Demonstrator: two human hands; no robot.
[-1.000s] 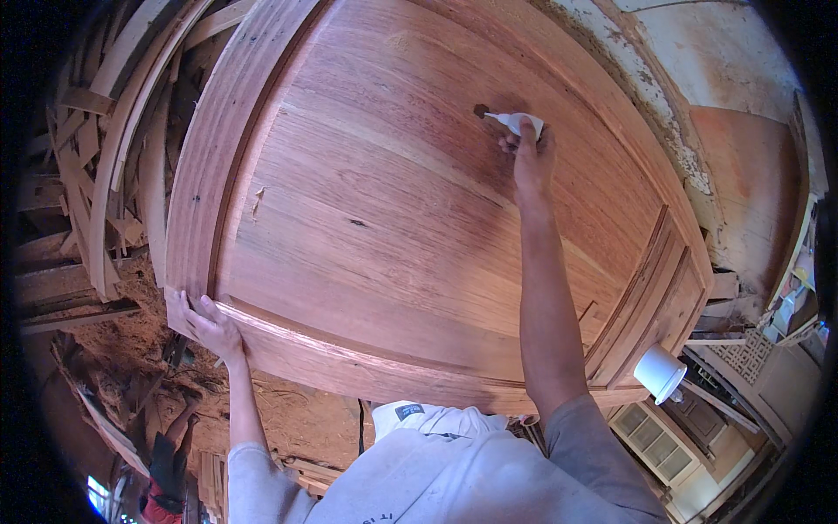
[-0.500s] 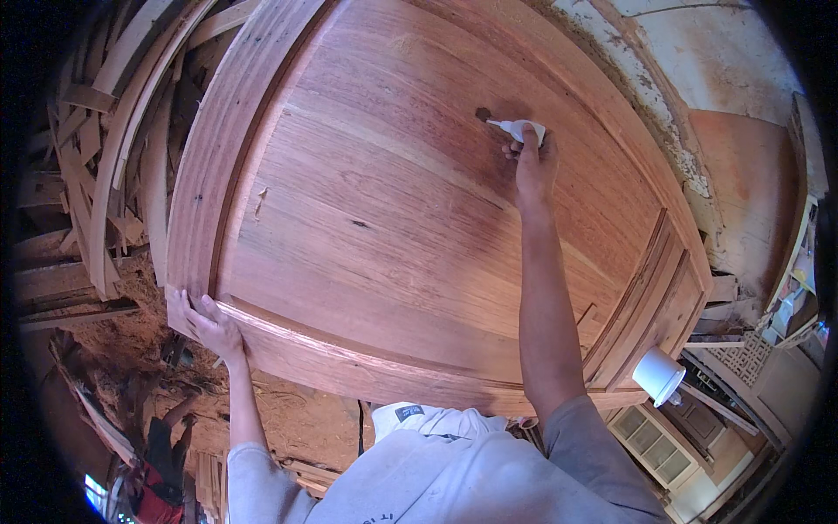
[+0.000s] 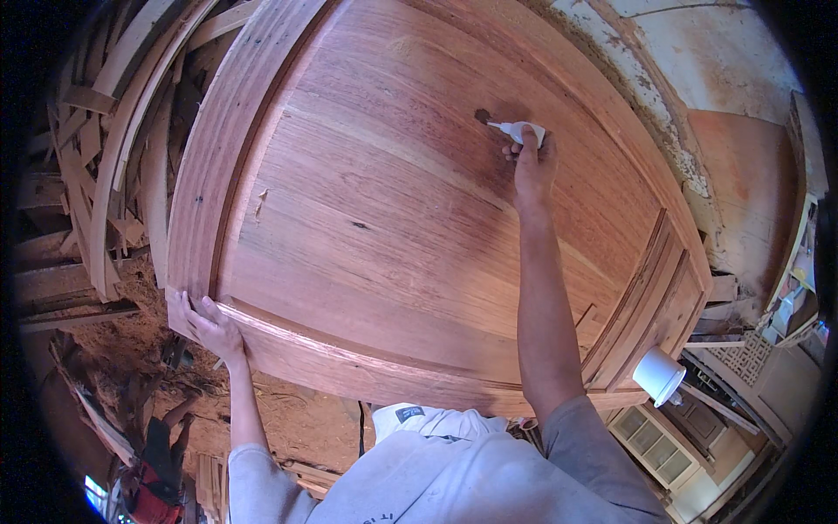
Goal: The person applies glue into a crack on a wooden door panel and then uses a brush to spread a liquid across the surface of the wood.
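A large framed wooden panel [image 3: 375,253], reddish brown with a raised border, stretches out before me. My right hand [image 3: 532,166] is closed round a small white squeeze bottle [image 3: 523,132] over the panel's upper right part. The bottle's thin nozzle points left, close to a dark spot [image 3: 482,114] on the wood; whether the tip touches the surface I cannot tell. At the near left corner, my left hand [image 3: 214,330] lies on the frame [image 3: 194,210] with its fingers stretched out. A pale wood shaving [image 3: 261,203] sits on the panel's left side.
Scrap boards [image 3: 131,131] are heaped to the left, above sawdust on the ground. A white cup-shaped container [image 3: 658,376] stands at the near right corner. Another person in red [image 3: 159,493] is at the lower left. Window frames [image 3: 655,445] lie at the lower right.
Almost nothing differs. The right hand and bottle are nearly still; the person at the lower left has shifted slightly.
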